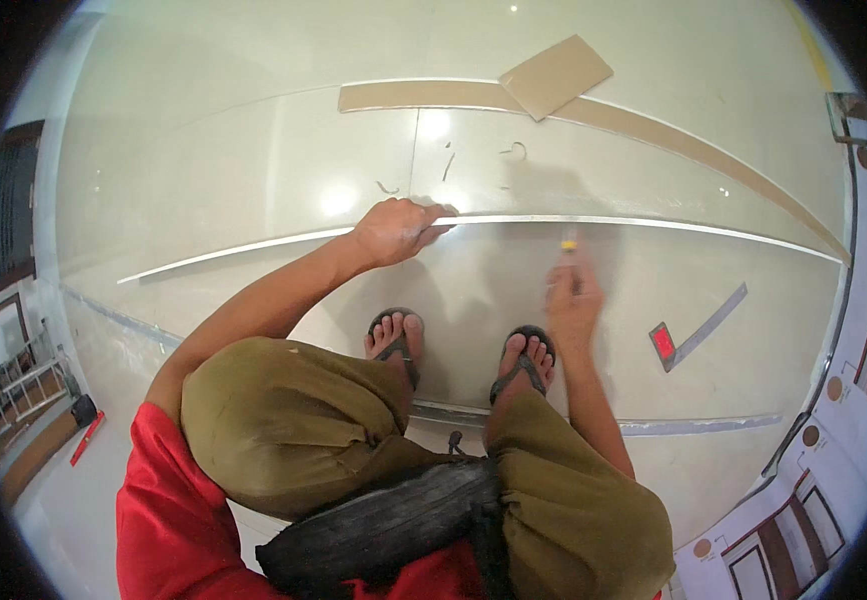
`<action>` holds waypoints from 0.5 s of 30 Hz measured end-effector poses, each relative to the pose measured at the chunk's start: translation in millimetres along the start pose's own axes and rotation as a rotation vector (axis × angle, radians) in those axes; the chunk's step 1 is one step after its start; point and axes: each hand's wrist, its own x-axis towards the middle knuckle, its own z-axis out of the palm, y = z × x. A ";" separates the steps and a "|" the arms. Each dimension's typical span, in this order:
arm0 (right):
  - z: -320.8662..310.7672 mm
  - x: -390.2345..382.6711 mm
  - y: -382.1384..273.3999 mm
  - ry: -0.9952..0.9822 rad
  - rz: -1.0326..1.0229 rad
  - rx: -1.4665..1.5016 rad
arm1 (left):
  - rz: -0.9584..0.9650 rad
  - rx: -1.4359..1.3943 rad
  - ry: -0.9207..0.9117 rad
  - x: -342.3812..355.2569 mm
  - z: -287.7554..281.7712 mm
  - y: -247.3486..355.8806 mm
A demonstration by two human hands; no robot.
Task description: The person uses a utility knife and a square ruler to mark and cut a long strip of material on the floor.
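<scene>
A long, thin white-edged strip (513, 218) runs across in front of me from left to right. My left hand (391, 232) is closed around it left of its middle. My right hand (574, 298), smeared by motion, is closed on a small tool with a yellow part (568, 244). That tool lies just on the near side of the strip; its kind and whether it touches the strip cannot be made out. To the right of my right hand, an L-shaped try square (705, 331) with a red handle rests on the glossy floor.
Farther off lies a long brown strip (423, 96), with a brown rectangular board (557, 77) across it. Dark curled scraps (448, 165) are scattered between the strips. My sandalled feet stand close by. A red tool (87, 438) lies at far left; printed sheets (803, 500) line the right.
</scene>
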 end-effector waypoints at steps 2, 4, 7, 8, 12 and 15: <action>29.7 -22.2 -5.1 -0.117 -0.062 -0.017 | -0.008 -0.008 -0.008 0.2 2.0 0.0; 38.3 -23.8 -13.9 -0.240 -0.134 -0.021 | -0.026 -0.004 -0.011 -3.5 -0.3 -2.1; 10.3 -7.3 -26.3 -0.200 0.112 0.064 | -0.058 -0.006 -0.027 -4.5 1.2 -1.2; 0.1 -2.0 -32.4 -0.066 0.157 0.140 | -0.046 0.021 -0.020 -3.7 1.4 -0.6; 7.2 -7.6 -6.1 -0.032 0.066 -0.021 | -0.046 0.048 -0.026 0.3 2.1 3.9; 46.5 -26.7 -4.4 -0.229 -0.177 -0.010 | -0.022 0.004 0.037 -2.3 7.0 -4.5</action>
